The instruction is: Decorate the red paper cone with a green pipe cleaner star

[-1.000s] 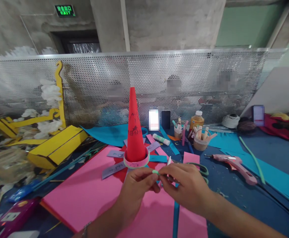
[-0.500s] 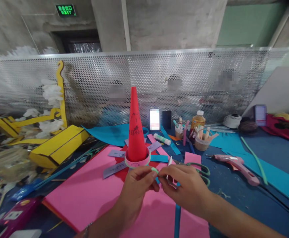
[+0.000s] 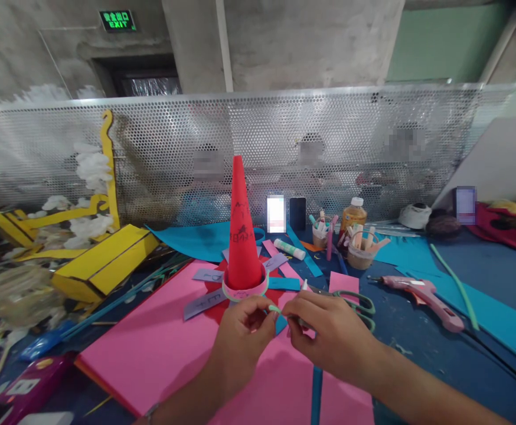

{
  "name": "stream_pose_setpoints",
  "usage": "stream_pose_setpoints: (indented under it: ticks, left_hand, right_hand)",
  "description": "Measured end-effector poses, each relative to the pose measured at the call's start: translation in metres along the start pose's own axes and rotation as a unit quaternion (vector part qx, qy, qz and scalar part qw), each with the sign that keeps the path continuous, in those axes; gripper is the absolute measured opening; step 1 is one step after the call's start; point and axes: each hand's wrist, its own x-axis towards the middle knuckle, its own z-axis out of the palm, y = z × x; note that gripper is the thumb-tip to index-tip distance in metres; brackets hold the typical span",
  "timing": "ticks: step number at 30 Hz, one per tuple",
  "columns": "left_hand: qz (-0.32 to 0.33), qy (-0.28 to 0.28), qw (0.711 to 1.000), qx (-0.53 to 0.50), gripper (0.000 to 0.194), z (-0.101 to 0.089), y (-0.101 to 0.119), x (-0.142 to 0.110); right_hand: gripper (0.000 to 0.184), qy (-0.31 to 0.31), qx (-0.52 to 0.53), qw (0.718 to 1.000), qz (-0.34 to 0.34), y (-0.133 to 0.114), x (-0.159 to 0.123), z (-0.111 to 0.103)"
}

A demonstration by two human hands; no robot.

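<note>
My left hand (image 3: 244, 337) and my right hand (image 3: 329, 333) meet above a pink foam sheet (image 3: 152, 348), both pinching a thin green strip (image 3: 276, 309) at their fingertips. Just beyond my fingers stands a red paper cone (image 3: 241, 242) with black marks, circled at its base by a pink and green paper band (image 3: 244, 289). Lilac paper strips (image 3: 203, 304) fan out beneath it. Green-handled scissors (image 3: 355, 304) lie to the right of my right hand, partly hidden by it.
A pink glue gun (image 3: 421, 301) lies on the blue work surface at right. Farther back are a glue stick (image 3: 288, 249), a juice bottle (image 3: 353, 217) and cups of craft sticks (image 3: 359, 254). A yellow paper construction (image 3: 103, 265) sits left, before a perforated metal screen (image 3: 240, 130).
Both hands have shifted only slightly and still pinch the green strip. Its tip now curls a little more, and the view has barely moved.
</note>
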Motion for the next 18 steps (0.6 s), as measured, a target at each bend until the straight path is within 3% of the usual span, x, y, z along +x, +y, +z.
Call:
stream_pose_setpoints:
  ticks: [11,18]
  left_hand:
    - [0.0,-0.024,1.0,-0.02,0.02,-0.003,-0.003,0.002]
    - [-0.036,-0.108,0.993,0.01,0.015,-0.01,-0.002,0.007]
  right_hand:
    - [0.016,-0.029,0.0,0.999,-0.016,0.0,0.001,-0.005]
    - [0.013,-0.094,-0.079,0.989,-0.078,0.011,-0.001,-0.002]
